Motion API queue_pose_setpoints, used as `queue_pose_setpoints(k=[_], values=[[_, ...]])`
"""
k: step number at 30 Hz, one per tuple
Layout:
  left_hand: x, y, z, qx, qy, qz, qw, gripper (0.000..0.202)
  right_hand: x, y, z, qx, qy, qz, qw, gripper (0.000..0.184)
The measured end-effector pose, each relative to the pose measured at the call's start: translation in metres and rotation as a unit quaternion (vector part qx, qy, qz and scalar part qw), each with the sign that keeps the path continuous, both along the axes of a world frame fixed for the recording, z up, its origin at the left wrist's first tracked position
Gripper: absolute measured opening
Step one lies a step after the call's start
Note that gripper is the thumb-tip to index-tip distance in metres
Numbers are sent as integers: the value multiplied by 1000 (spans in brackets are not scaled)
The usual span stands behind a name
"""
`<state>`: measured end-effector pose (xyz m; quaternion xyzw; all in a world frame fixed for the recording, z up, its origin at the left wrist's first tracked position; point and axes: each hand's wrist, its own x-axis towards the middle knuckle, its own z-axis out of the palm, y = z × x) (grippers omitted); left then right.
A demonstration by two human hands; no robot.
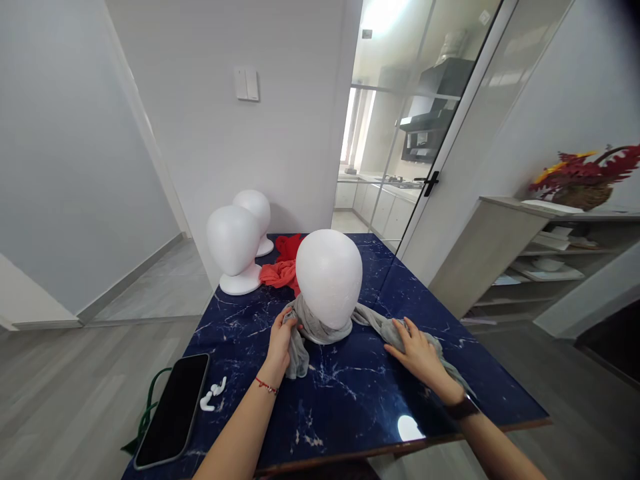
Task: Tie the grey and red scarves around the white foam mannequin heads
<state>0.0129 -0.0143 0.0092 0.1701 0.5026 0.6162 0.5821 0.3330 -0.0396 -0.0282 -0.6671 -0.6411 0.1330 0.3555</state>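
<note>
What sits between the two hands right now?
The head view shows the nearest foam head, its neck wrapped in the grey scarf, between the left hand and right hand, each on a scarf end.

Dark blue marbled table (350, 393) beneath both hands. Near-left of the left hand (281, 340): black phone (173, 410), white earbuds (213, 395) just beside it. Beyond that hand: two bare foam heads (233, 243), red cloth (283, 267). Far right of the right hand (417, 353): shelf (525, 260) bearing a basket of red leaves (583, 180).

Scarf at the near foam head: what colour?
The scarf is plain light grey, no pattern; clearest in the head view, at the foam head base.
</note>
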Motion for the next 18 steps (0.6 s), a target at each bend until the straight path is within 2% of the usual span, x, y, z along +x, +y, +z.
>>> queue_pose_setpoints(k=[3,5,8,11,13,15,18], values=[[-1,0,1,-6,2,6,1000,39,1,38,24,-39,-38,6,998,7],[-1,0,1,-7,-2,6,1000,41,-3,75,54,-47,-67,9,997,9],[-2,0,0,-6,-4,4,1000,44,-22,134,113,7,-84,20,996,8],[-3,1,-2,-3,-4,11,1000,44,-62,180,180,74,-92,54,992,25],[-4,2,-5,2,-6,11,1000,44,-96,196,222,139,-90,110,980,30],[-5,4,-8,6,-9,4,1000,45,-131,199,256,200,-67,178,961,32],[-9,6,-13,9,-16,-6,1000,49,-172,178,286,283,12,260,923,34]])
